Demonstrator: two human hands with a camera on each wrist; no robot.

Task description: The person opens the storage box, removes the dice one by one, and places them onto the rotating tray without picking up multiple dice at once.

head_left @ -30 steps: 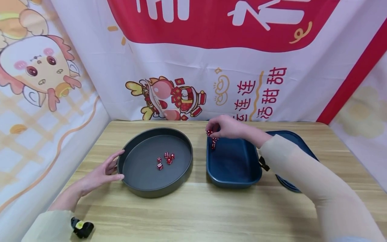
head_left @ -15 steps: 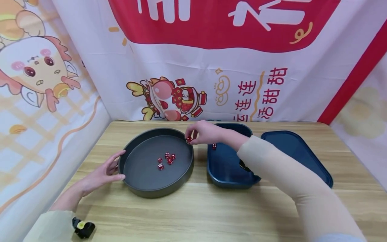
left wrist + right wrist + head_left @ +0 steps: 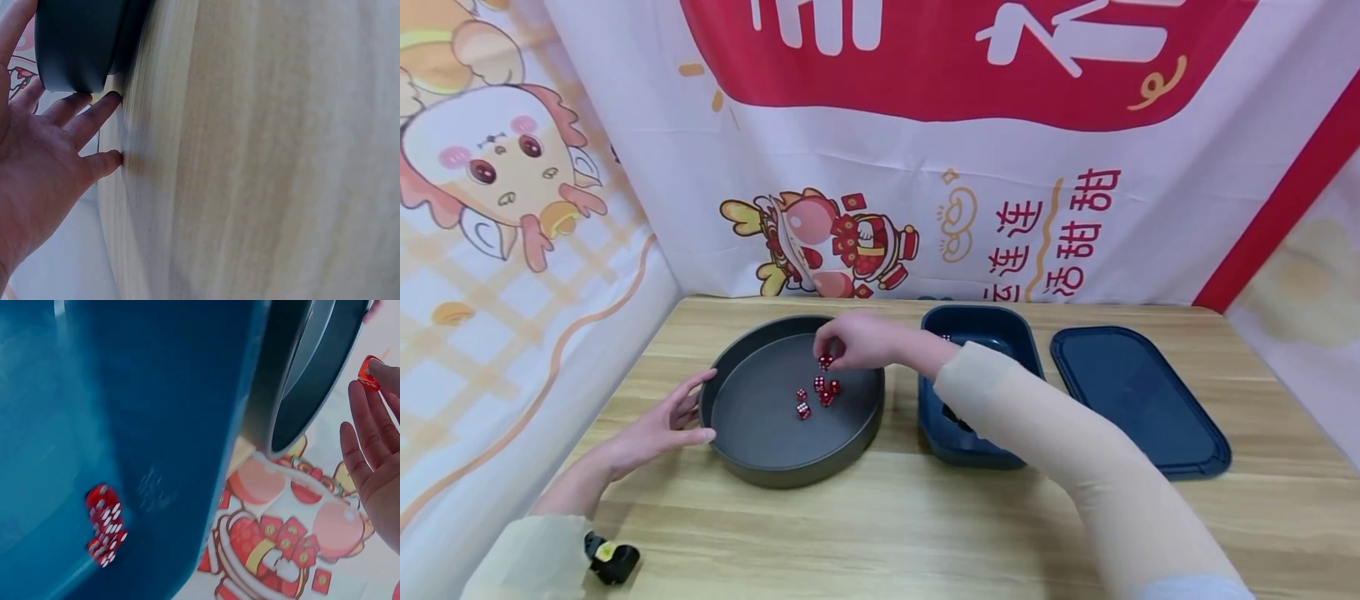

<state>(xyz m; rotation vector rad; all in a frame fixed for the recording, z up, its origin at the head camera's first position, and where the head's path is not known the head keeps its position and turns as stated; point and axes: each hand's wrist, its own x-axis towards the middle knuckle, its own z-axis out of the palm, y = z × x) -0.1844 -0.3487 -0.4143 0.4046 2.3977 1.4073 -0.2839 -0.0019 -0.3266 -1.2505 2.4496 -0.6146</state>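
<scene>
My right hand [image 3: 867, 340] is over the right part of a round dark grey pan [image 3: 748, 392], pinching a red die [image 3: 369, 373] with white dots between thumb and fingertips. Below it, several red dice [image 3: 826, 399] lie loose on the pan's floor. At the pan's left side, my left hand [image 3: 658, 427] rests against the wall, fingers spread, and the left wrist view shows its fingertips low beside the pan. To the right stands a dark blue rectangular box [image 3: 931, 421], partly covered by my right sleeve. Red dice [image 3: 105, 526] lie inside this box near one end.
A flat blue lid [image 3: 1138, 400] lies on the wooden table [image 3: 850, 533] to the right of the box. Printed cloth [image 3: 850, 150] hangs behind the table and at its sides. My right forearm crosses above the box.
My right hand has moved left from the box to above the pan, carrying a die. The left hand keeps its place at the pan.
</scene>
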